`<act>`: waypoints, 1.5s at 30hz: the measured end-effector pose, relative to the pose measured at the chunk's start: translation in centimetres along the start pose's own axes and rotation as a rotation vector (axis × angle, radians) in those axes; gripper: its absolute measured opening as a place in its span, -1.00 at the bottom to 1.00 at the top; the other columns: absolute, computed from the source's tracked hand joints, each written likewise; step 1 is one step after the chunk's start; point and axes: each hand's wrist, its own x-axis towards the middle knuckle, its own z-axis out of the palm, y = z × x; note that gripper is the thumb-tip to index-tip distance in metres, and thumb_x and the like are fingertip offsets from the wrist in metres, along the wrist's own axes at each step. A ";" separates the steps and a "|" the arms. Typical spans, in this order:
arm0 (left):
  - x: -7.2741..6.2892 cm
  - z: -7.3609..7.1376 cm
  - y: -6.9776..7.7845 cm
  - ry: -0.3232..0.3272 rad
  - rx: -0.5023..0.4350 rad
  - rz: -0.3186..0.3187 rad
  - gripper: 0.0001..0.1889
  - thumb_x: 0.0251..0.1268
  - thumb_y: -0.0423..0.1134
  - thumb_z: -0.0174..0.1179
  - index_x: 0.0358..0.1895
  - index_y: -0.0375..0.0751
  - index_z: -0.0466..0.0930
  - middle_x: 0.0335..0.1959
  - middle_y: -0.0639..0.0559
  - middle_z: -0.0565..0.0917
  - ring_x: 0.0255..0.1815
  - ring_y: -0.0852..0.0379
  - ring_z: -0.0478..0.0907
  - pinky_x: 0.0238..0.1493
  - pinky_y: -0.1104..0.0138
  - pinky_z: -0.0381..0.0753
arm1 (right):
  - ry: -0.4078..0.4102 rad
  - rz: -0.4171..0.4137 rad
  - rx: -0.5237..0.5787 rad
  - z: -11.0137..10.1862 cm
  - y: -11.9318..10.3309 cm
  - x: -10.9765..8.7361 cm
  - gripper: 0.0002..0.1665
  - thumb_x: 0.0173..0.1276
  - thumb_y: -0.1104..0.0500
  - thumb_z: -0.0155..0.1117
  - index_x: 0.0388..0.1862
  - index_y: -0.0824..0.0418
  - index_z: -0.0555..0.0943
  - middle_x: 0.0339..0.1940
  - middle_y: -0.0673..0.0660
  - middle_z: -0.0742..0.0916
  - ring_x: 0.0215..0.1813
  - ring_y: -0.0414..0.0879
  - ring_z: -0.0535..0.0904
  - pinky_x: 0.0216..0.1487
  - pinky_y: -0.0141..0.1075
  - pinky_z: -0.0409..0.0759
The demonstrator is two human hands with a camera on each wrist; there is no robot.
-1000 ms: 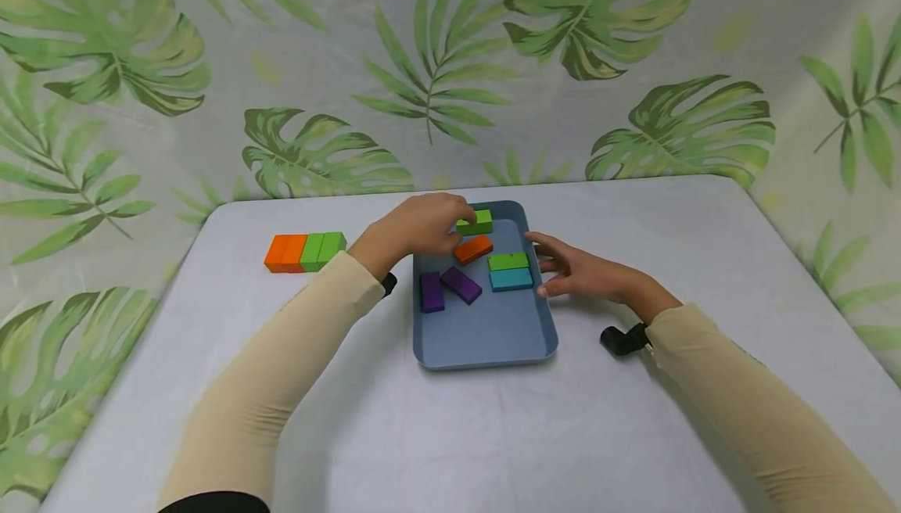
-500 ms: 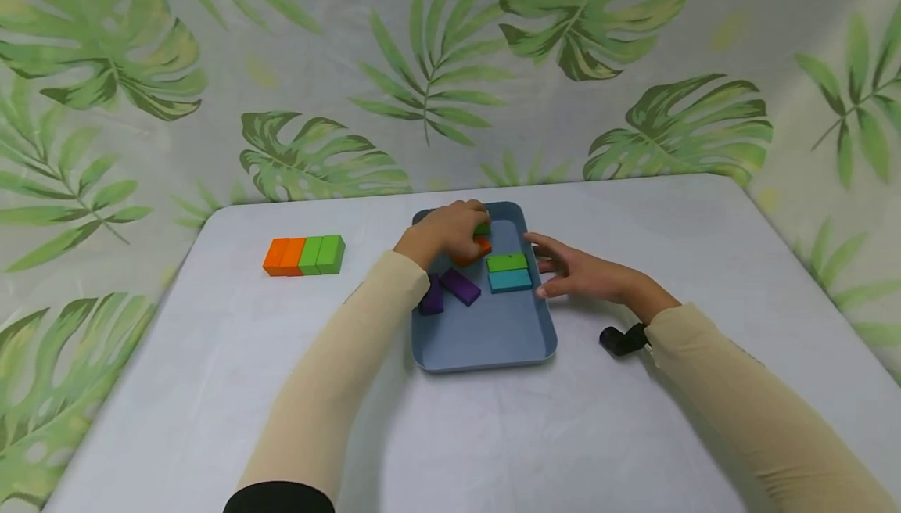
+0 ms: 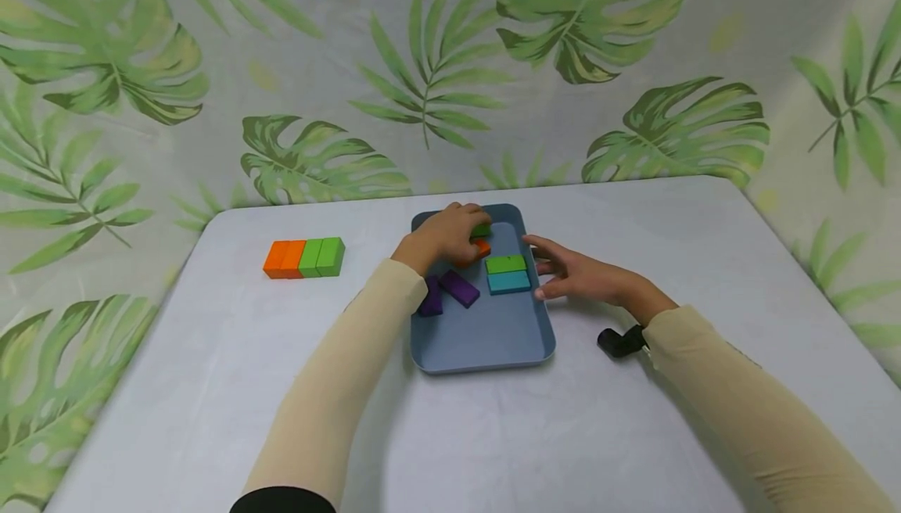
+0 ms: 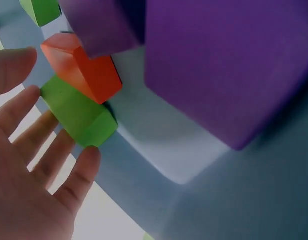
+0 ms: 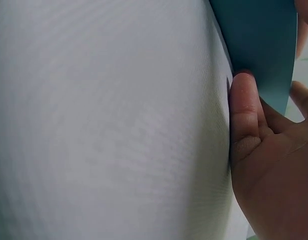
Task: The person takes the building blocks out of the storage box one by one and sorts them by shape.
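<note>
A blue-grey tray (image 3: 486,341) bears several small blocks. My left hand (image 3: 450,235) reaches over its far left part, partly covering a green block (image 3: 482,231) and an orange block (image 3: 482,247). In the left wrist view, nearly straight fingers meet the far side of the green block (image 4: 83,112); the thumb stays apart from it, near the orange block (image 4: 88,72). My right hand (image 3: 587,274) rests against the tray's right side with spread fingers. Seen from the right wrist, a fingertip (image 5: 244,95) lies along the tray's outer wall (image 5: 264,55).
Two purple blocks (image 3: 459,288) lie near the tray's left wall, one partly behind the left sleeve. A lime block (image 3: 505,264) adjoins a teal block (image 3: 508,283) at right. Left of the tray, orange blocks (image 3: 283,259) and green blocks (image 3: 321,256) form a row on the white tablecloth.
My left hand has moved right and settled over the green and orange blocks, covering more of them. The right hand stays at the tray's side.
</note>
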 end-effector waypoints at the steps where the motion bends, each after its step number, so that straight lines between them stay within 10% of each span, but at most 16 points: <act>1: 0.0 0.1 0.1 0.000 0.013 -0.006 -0.38 0.29 -0.15 0.07 0.46 0.01 0.34 0.53 0.00 0.27 0.42 -0.07 0.27 0.42 0.08 0.39 | -0.001 0.001 0.001 0.0 0.0 0.0 0.13 0.37 0.09 0.33 0.65 -0.15 -0.22 0.65 0.28 0.02 0.60 0.29 0.14 0.42 0.16 0.39; 8: -0.3 0.0 0.7 -0.025 0.086 -0.059 -0.33 0.24 -0.11 0.20 0.46 -0.02 0.35 0.52 -0.03 0.30 0.37 -0.10 0.29 0.37 0.06 0.45 | -0.005 -0.002 0.005 0.1 -0.2 0.0 0.15 0.36 0.08 0.35 0.65 -0.13 -0.22 0.65 0.27 0.03 0.60 0.29 0.14 0.43 0.18 0.37; 15: -0.1 0.5 -0.1 -0.104 -0.084 -0.093 -0.26 0.20 -0.37 0.17 0.52 -0.08 0.24 0.56 -0.08 0.23 0.48 -0.06 0.30 0.51 0.11 0.32 | -0.003 0.005 -0.006 0.0 0.0 0.0 0.17 0.35 0.05 0.36 0.65 -0.12 -0.22 0.66 0.27 0.02 0.60 0.29 0.15 0.45 0.20 0.34; 45: 0.2 0.7 -0.5 -0.049 -0.144 -0.138 -0.28 0.29 -0.31 0.15 0.54 -0.15 0.17 0.46 -0.14 0.34 0.27 -0.05 0.39 0.37 0.12 0.42 | -0.005 -0.002 -0.004 0.0 0.0 0.1 0.15 0.36 0.07 0.35 0.65 -0.13 -0.21 0.66 0.27 0.01 0.59 0.30 0.15 0.42 0.18 0.39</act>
